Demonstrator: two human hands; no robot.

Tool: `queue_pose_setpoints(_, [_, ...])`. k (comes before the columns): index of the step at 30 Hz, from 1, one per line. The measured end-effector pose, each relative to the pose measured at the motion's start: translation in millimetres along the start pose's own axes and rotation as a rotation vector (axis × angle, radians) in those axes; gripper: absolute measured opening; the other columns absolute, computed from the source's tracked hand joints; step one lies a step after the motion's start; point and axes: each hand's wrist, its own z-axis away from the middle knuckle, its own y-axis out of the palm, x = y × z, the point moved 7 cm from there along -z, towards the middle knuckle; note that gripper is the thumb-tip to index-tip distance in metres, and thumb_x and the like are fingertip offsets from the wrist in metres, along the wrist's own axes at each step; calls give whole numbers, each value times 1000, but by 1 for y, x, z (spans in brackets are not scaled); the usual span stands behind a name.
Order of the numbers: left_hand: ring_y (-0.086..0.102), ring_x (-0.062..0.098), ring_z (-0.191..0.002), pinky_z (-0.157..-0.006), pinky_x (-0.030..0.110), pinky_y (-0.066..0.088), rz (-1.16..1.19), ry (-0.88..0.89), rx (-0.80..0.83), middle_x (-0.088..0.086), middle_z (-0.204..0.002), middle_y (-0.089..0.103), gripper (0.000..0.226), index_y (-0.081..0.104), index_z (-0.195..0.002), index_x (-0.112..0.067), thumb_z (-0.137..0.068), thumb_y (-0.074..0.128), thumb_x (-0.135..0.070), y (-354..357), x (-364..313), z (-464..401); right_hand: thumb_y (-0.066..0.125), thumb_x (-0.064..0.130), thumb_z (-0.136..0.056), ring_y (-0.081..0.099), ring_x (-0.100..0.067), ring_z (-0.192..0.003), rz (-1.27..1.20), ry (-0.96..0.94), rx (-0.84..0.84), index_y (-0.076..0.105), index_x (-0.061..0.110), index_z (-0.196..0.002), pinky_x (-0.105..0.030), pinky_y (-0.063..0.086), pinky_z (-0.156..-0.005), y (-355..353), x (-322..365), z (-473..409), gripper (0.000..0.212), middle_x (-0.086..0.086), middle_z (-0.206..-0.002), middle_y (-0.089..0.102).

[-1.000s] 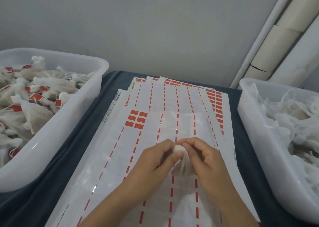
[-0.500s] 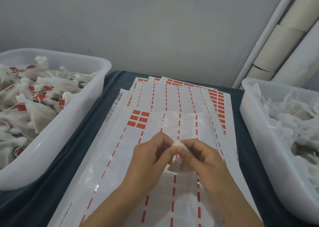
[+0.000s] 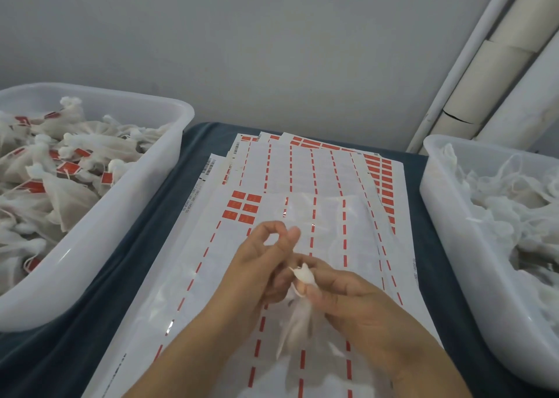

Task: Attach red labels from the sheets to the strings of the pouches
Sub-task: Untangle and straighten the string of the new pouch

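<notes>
A small white mesh pouch hangs over the label sheets, its body drooping towards me. My right hand pinches the pouch at its gathered neck. My left hand is just left of it, thumb and forefinger pressed together a little above the pouch's top, as on its string, which is too thin to make out. The top sheet keeps a small block of red labels at its upper left; the other cells are peeled, leaving red dashes.
A white plastic bin on the left holds several pouches with red labels. A matching bin on the right holds unlabelled white pouches. Both stand on a dark blue cloth. A wall and white pipes rise behind.
Both hands pinched the pouch's top together before. My left thumb and forefinger have since lifted up and left, away from the top, while my right hand keeps the neck.
</notes>
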Motion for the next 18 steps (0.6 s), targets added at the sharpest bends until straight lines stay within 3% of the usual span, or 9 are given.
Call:
queue_pose_setpoints(4, [38, 7, -43, -38, 15, 30, 86, -108, 46, -2, -50, 47, 35, 52, -95, -16, -69, 65, -36, 1, 7, -3, 64, 26, -80, 62, -20, -105, -246, -24, -16, 73, 4, -97, -25, 50, -85, 0, -3, -8, 29, -9, -108, 68])
queue_pose_setpoints(8, [49, 9, -57, -48, 16, 43, 88, -165, 142, -1, -60, 51, 39, 54, -101, -20, -67, 66, -36, 2, 9, -3, 80, 28, -69, 67, -23, -90, -539, -86, -36, 73, 2, -86, -37, 53, -84, 2, -6, -12, 31, -12, -93, 68])
queue_pose_setpoints(10, [50, 10, -61, -52, 17, 45, 28, -186, 147, -1, -63, 53, 39, 54, -101, -24, -67, 66, -39, 0, 12, -3, 73, 24, -72, 67, -25, -87, -632, -73, -136, 74, 2, -81, -44, 50, -91, -1, -14, -14, 23, -15, -91, 66])
queue_pose_setpoints(13, [50, 6, -55, -53, 18, 47, -7, -217, 118, -8, -63, 60, 39, 52, -107, -27, -70, 65, -37, 1, 17, -4, 63, 17, -71, 64, -29, -98, -781, -51, -260, 74, 4, -78, -46, 46, -92, -11, -19, -15, 19, -16, -98, 67])
queue_pose_setpoints(16, [46, 8, -49, -38, 16, 37, 427, -284, 47, -2, -86, 71, 45, 57, -114, -22, -71, 71, -22, 4, 19, -4, 59, 19, -74, 64, -21, -99, -659, -84, -354, 76, 9, -76, -40, 48, -88, -23, -12, -11, 20, -8, -98, 71])
queue_pose_setpoints(18, [49, 9, -49, -39, 16, 38, 522, -207, -151, -1, -96, 72, 45, 61, -110, -23, -67, 73, -25, -12, 13, -6, 58, 22, -74, 65, -18, -97, -550, -95, -408, 78, 16, -76, -37, 49, -88, -29, -10, -9, 20, 0, -97, 73])
